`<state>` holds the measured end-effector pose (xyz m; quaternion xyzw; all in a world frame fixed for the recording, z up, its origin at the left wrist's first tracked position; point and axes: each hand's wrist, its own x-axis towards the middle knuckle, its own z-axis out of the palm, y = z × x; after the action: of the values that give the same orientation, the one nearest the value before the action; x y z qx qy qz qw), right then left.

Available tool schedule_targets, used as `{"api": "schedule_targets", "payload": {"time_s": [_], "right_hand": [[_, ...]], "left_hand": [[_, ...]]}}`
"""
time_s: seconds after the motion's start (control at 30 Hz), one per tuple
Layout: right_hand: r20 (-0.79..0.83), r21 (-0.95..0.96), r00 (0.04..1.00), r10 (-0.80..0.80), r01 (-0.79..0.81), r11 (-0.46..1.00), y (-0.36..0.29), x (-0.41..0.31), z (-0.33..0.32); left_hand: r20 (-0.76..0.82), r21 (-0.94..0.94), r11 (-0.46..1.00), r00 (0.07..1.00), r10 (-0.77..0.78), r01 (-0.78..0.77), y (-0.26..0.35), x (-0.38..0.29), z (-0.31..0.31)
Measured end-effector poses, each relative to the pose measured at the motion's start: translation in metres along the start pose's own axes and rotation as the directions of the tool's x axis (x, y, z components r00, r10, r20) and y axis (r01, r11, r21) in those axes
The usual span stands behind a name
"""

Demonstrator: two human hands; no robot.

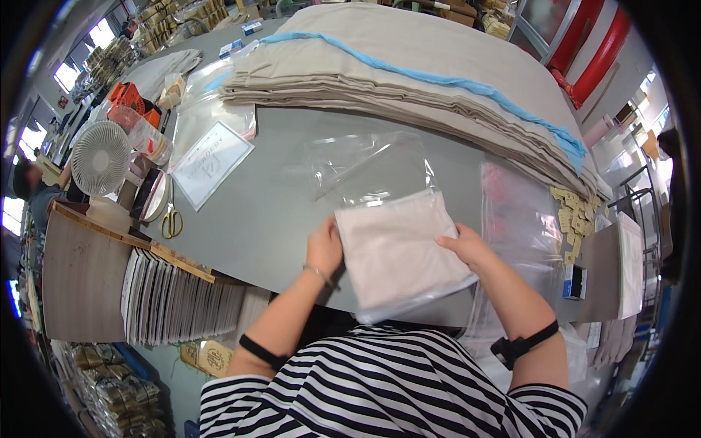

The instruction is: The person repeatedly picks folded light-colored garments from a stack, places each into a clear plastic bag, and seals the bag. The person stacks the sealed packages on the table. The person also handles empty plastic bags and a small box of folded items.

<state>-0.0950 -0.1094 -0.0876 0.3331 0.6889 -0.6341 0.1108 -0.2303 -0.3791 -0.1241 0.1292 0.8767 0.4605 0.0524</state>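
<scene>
Between my hands is a folded pale pink cloth [402, 246] in a clear plastic bag, held over the near part of the grey table [274, 191]. My left hand [324, 246] grips its left edge, with the fingers mostly hidden behind it. My right hand [465, 246] holds the right side, the thumb lying on top and the other fingers out of sight underneath. Past the cloth's far edge, a loose clear plastic sheet or bag end [372, 159] spreads over the table; whether it belongs to the same bag I cannot tell.
A long stack of beige fabric [394, 82] with a blue strip [416, 76] spans the back. Flat plastic bags [515, 230] and small tags [575, 219] lie right. Leftward are scissors [171, 222], a printed sheet [211, 164] and a white fan [101, 159]. A person [41, 189] is far left.
</scene>
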Motion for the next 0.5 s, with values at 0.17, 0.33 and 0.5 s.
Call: {"api": "schedule_targets", "payload": {"time_s": [0.17,0.33,0.5], "right_hand": [[-0.094,-0.354,0.988,-0.122,0.081,0.932,0.008,-0.028,0.058],[0.095,-0.763,0.902,-0.422,0.338,0.551,-0.030,-0.065,0.050],[0.712,-0.440,0.369,-0.597,0.897,0.030,-0.051,-0.039,0.131]], "left_hand": [[0.066,0.056,0.987,0.987,0.149,-0.153,-0.017,0.011,-0.033],[0.205,0.285,0.941,0.971,0.127,-0.184,-0.037,-0.025,-0.038],[0.180,0.303,0.894,0.941,0.287,-0.330,-0.035,-0.007,-0.041]]}}
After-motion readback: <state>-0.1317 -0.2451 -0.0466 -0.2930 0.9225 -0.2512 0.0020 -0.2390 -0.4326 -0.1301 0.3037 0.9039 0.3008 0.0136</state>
